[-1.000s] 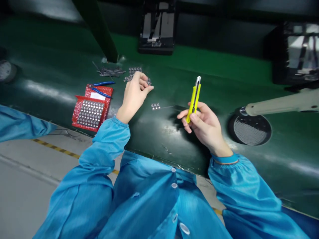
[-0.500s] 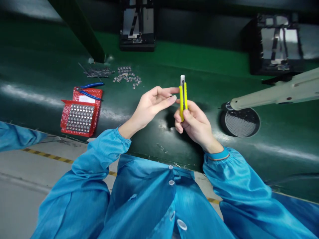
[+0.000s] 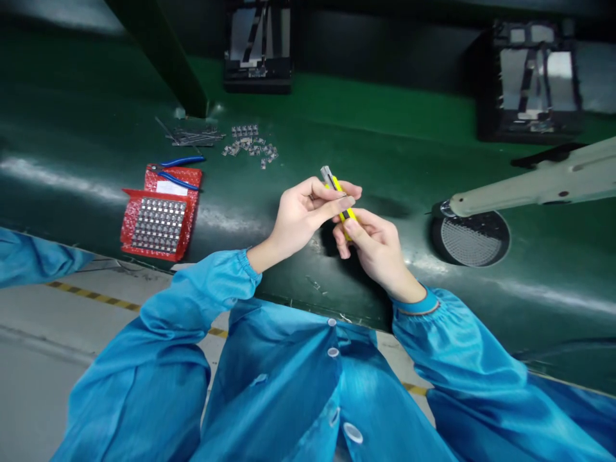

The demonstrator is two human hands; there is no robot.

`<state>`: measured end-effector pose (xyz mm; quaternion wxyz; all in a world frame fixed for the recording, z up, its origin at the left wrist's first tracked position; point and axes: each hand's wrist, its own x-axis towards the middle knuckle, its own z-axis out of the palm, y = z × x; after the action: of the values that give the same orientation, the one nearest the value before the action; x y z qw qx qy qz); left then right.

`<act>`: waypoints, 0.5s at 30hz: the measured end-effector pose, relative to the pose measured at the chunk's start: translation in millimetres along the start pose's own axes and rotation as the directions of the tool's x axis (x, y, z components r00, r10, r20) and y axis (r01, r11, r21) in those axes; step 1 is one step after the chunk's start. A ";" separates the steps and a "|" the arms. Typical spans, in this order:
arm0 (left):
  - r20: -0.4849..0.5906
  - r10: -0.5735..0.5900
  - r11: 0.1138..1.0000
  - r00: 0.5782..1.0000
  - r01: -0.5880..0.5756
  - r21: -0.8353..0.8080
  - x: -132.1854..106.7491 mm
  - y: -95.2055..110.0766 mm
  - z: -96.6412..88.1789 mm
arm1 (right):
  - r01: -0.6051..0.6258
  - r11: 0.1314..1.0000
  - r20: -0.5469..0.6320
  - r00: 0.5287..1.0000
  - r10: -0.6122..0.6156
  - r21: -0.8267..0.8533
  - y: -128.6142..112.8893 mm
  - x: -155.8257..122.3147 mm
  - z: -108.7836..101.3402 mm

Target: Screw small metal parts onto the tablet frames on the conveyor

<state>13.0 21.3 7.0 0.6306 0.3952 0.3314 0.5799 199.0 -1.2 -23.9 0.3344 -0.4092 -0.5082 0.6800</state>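
Note:
My right hand [image 3: 380, 247] is closed round the lower part of a yellow utility knife [image 3: 336, 184], whose metal tip points up and to the left. My left hand [image 3: 303, 208] reaches across the knife, its thumb and forefinger pinched together over the middle of the handle. Something small and dark shows at those fingertips, too small to name. The left fingers overlap the knife; whether they grip it too I cannot tell. Both hands are above the green bench top [image 3: 269, 276].
Left lie blue-handled cutters [image 3: 180, 160] on red bubble wrap, a sheet of small boards [image 3: 158, 224], loose small boards [image 3: 250, 146] and thin strips [image 3: 195, 136]. At right stands a round black container [image 3: 474, 240] below a pale arm [image 3: 529, 183]. Black devices [image 3: 257, 77] stand behind.
The knife has tilted from upright to leaning left. My left hand has moved right, so its fingers now cross the knife instead of being beside it.

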 end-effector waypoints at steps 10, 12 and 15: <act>0.029 -0.051 0.999 0.998 0.051 -0.014 -3.8 -10.1 1.2 | -0.075 0.997 -0.089 0.993 0.073 -0.016 11.6 -3.9 -4.1; 0.034 -0.057 0.998 0.998 0.057 -0.010 -4.9 -9.4 2.5 | -0.096 0.995 -0.104 0.990 0.092 -0.026 10.6 -4.9 -5.0; 0.028 -0.061 0.998 0.998 0.061 -0.007 -5.4 -10.1 3.3 | -0.120 0.992 -0.105 0.988 0.115 -0.043 8.1 -5.0 -5.5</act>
<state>20.0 15.4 -0.6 0.6539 0.3906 0.3324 0.5562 205.8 -5.4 -31.5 0.3090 -0.4810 -0.4820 0.6640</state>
